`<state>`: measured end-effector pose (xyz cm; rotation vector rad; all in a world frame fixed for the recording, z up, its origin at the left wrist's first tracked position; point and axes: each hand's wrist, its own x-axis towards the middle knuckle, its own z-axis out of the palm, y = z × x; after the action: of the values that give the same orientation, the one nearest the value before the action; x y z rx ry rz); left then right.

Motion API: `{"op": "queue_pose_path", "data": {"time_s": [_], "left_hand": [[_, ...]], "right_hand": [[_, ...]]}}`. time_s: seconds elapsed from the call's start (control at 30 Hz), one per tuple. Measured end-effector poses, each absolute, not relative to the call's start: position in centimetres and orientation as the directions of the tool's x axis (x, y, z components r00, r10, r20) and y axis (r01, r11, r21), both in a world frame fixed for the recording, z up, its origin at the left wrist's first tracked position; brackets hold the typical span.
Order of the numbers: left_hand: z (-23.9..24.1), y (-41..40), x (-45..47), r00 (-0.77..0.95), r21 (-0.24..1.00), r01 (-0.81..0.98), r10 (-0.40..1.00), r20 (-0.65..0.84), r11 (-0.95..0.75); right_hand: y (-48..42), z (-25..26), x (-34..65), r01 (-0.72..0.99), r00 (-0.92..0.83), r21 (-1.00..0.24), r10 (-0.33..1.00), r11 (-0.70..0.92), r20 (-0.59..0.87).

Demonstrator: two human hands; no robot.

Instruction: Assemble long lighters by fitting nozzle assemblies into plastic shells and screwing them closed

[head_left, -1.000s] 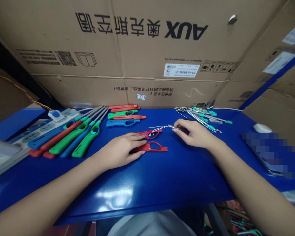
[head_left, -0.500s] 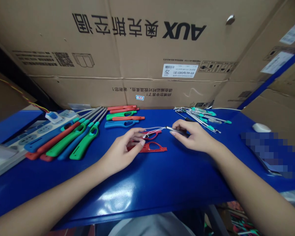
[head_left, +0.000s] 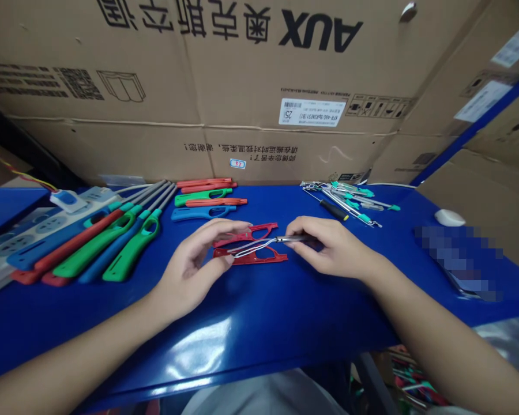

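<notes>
My left hand [head_left: 198,256] is open, its thumb and fingers apart around the left ends of two red lighter shell halves [head_left: 268,257], which lie side by side on the blue table. In my right hand [head_left: 324,242] a thin metal lighter tube [head_left: 284,238] is pinched between thumb and fingers. White wires [head_left: 255,248] trail from the tube's left end over the shells and reach close to my left thumb. The tube's far end is hidden by my right hand.
Several assembled lighters [head_left: 99,248] lie at the left beside a power strip [head_left: 47,222]. Several coloured shells [head_left: 205,199] sit at the back. Metal tubes with green ends [head_left: 350,199] and a screwdriver [head_left: 334,210] lie back right, a white mouse [head_left: 450,217] further right. A cardboard wall [head_left: 242,86] stands behind.
My left hand has opened and let go of the wire end, moving left. The metal tube, in my right hand, has come slightly lower and left, its wires now over the shells.
</notes>
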<state>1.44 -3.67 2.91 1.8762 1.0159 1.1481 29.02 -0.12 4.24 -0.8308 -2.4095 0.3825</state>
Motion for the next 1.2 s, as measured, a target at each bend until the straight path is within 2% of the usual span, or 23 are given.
{"op": "queue_pose_path", "data": {"time_s": [0.13, 0.2, 0.23, 0.3, 0.4, 0.5, 0.63, 0.77, 0.9, 1.2], "left_hand": [[2.8, -4.6, 1.9, 0.373, 0.541, 0.465, 0.709, 0.598, -0.701], [2.7, -4.7, 2.1, 0.423, 0.432, 0.504, 0.65, 0.632, -0.748], [2.7, -4.6, 2.1, 0.437, 0.417, 0.516, 0.649, 0.623, -0.748], [2.7, -4.4, 2.0, 0.44, 0.46, 0.546, 0.707, 0.553, -0.7], [2.4, -3.7, 1.8, 0.393, 0.639, 0.557, 0.846, 0.359, -0.53], [2.0, -3.0, 1.7, 0.338, 0.797, 0.495, 0.922, 0.189, -0.345], [1.7, -2.4, 2.0, 0.29, 0.875, 0.402, 0.944, 0.157, -0.269], [1.6, -2.2, 2.0, 0.261, 0.868, 0.396, 0.943, 0.207, -0.3], [1.3, -2.0, 1.6, 0.276, 0.846, 0.431, 0.939, 0.206, -0.312], [0.8, -1.6, 0.9, 0.468, 0.546, 0.569, 0.788, 0.4, -0.615]], "right_hand": [[-0.1, 4.1, 28.9, 0.478, -0.676, -0.407, 0.622, 0.778, 0.395], [-0.1, 4.0, 28.8, 0.474, -0.683, -0.412, 0.62, 0.778, 0.385], [-0.1, 4.0, 28.8, 0.473, -0.685, -0.418, 0.622, 0.775, 0.379], [-0.2, 4.1, 28.8, 0.47, -0.691, -0.436, 0.627, 0.768, 0.359], [-0.2, 4.3, 28.9, 0.466, -0.703, -0.468, 0.635, 0.751, 0.32], [0.1, 4.6, 29.4, 0.473, -0.691, -0.495, 0.655, 0.729, 0.305], [0.8, 4.9, 30.2, 0.479, -0.695, -0.547, 0.677, 0.687, 0.241], [1.2, 5.1, 30.7, 0.49, -0.731, -0.593, 0.672, 0.64, 0.121], [1.3, 5.2, 30.9, 0.493, -0.759, -0.584, 0.647, 0.645, 0.074], [1.8, 4.5, 31.1, 0.564, -0.748, -0.542, 0.664, 0.623, -0.015]]}}
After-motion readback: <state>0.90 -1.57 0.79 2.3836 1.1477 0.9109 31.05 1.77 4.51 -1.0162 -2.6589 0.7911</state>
